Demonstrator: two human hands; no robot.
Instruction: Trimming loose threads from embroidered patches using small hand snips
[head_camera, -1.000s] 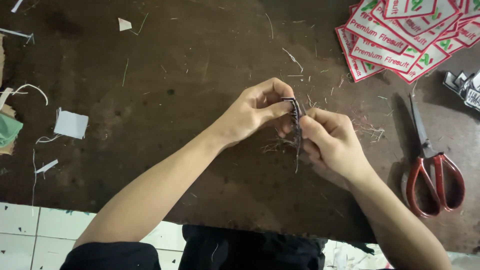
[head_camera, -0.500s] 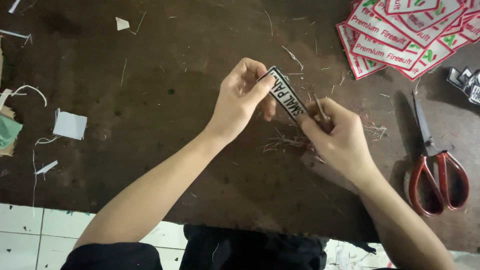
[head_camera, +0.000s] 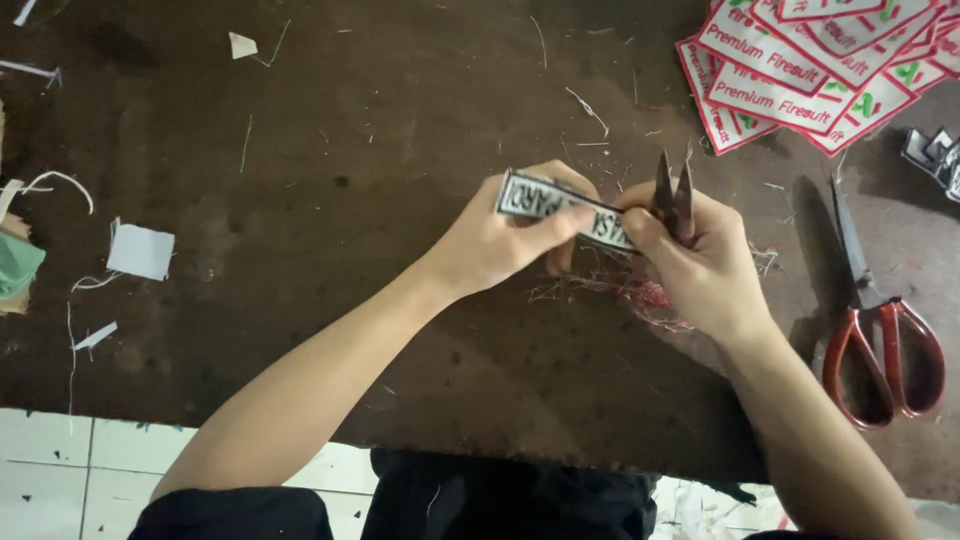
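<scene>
My left hand grips a narrow white embroidered patch with dark lettering and a dark border, holding it nearly level above the dark table. My right hand pinches the patch's right end and also holds small metal thread snips, whose two pointed blades stick up above the fingers. A tangle of cut threads lies on the table just under both hands.
Red-handled scissors lie at the right. A stack of red-and-white patches sits at the top right, small metal clips beside it. Paper and fabric scraps litter the left. White tiled floor shows below the table edge.
The patch has turned from edge-on to flat, lettering up, and shifted left in my left hand. My right hand has moved to its right end, snips now pointing up.
</scene>
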